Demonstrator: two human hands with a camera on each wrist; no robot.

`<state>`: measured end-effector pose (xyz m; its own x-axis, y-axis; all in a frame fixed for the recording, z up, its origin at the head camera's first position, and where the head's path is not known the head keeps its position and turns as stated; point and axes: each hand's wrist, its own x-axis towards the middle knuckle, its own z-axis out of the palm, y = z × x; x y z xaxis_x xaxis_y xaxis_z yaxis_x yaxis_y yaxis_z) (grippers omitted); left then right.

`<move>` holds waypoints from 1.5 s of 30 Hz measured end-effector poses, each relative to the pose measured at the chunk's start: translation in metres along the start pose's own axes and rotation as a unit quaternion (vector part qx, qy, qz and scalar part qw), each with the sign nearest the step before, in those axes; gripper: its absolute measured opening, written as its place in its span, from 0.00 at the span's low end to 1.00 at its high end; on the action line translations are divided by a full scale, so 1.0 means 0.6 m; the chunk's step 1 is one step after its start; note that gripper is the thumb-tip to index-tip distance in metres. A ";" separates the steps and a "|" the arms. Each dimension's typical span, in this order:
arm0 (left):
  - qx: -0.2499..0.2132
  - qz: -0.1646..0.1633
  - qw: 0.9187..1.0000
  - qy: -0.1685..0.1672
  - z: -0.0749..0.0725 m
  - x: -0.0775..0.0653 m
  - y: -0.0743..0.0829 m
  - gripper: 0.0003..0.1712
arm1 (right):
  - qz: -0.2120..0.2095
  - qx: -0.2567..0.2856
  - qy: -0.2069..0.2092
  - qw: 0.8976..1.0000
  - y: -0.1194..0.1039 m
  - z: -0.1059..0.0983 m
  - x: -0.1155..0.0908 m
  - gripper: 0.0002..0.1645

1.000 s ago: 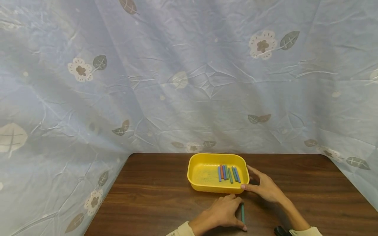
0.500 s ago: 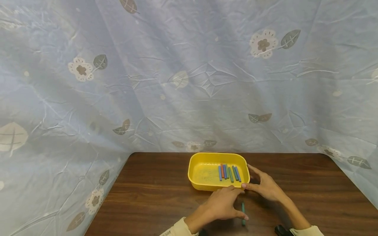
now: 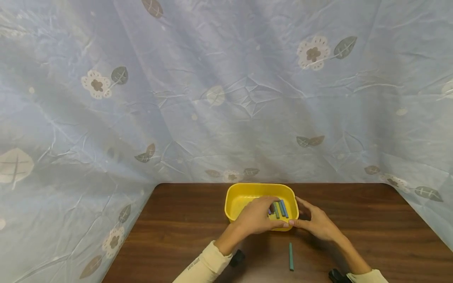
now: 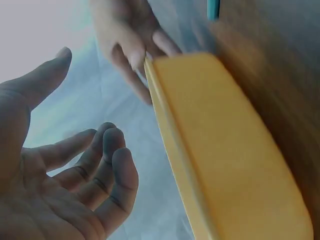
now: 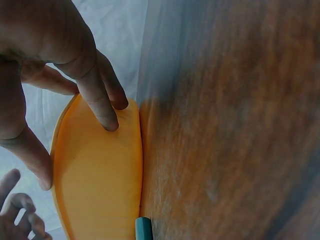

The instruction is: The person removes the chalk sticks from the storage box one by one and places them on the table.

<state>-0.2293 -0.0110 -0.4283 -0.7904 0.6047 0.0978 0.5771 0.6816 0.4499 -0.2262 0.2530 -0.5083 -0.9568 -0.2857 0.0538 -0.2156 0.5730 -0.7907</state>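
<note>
A yellow plastic tray [image 3: 234, 197] stands near the back of the table, with several coloured chalk sticks [image 3: 284, 209] lying in its right half. Over its front rim reaches my left hand [image 3: 256, 217], fingers loosely bent above the tray and hiding some of the chalk. In the left wrist view nothing lies between that hand's thumb and fingers [image 4: 124, 172]. My right hand [image 3: 318, 225] holds the tray's right end, thumb at the front corner and fingers against the side wall. A green chalk stick [image 3: 291, 256] lies on the table in front of the tray.
The brown wooden table [image 3: 184, 228] ends at the back against a hanging grey-blue cloth [image 3: 212, 118] printed with flowers and leaves. Dark wrist devices show by the left wrist [image 3: 237, 258] and the right wrist [image 3: 337, 276].
My left hand has left the green chalk stick, which stays on the table, and has moved forward over the tray. The right hand keeps its place on the tray.
</note>
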 end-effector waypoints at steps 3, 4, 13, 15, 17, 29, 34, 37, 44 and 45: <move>-0.019 -0.006 1.000 0.008 -0.010 0.014 -0.017 0.45 | 0.004 -0.003 0.002 1.000 -0.002 -0.002 0.002 0.59; -0.025 -0.010 1.000 0.006 -0.012 0.018 -0.023 0.45 | 0.005 -0.005 0.003 1.000 -0.002 -0.003 0.002 0.59; -0.039 -0.033 0.998 -0.026 0.000 0.060 -0.082 0.47 | 0.010 -0.001 0.000 1.000 -0.004 -0.002 0.001 0.60; -0.045 -0.035 0.998 -0.032 0.005 0.065 -0.093 0.48 | 0.012 0.003 -0.002 1.000 -0.004 -0.001 0.001 0.59; -0.051 -0.035 0.997 -0.035 0.009 0.070 -0.102 0.49 | 0.014 0.005 -0.002 1.000 -0.003 -0.001 0.002 0.59; -0.068 -0.068 0.994 -0.042 0.034 0.081 -0.146 0.50 | 0.017 -0.008 0.001 1.000 -0.007 -0.001 0.000 0.61; -0.075 -0.069 0.994 -0.043 0.043 0.080 -0.158 0.50 | 0.020 -0.002 -0.003 1.000 -0.006 0.000 -0.001 0.61; -0.076 -0.067 0.994 -0.043 0.047 0.079 -0.162 0.50 | 0.021 0.003 -0.003 1.000 -0.005 0.001 -0.002 0.60; -0.078 -0.062 0.994 -0.042 0.054 0.080 -0.169 0.49 | 0.016 0.009 0.001 1.000 -0.004 0.000 0.000 0.60; -0.077 -0.062 0.994 -0.041 0.054 0.081 -0.170 0.49 | 0.016 0.008 0.002 1.000 -0.004 0.000 0.001 0.60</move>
<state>-0.3198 -0.0378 -0.4983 -0.8300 0.5565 -0.0364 0.4339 0.6853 0.5849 -0.2261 0.2512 -0.5062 -0.9638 -0.2649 0.0300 -0.1815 0.5694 -0.8018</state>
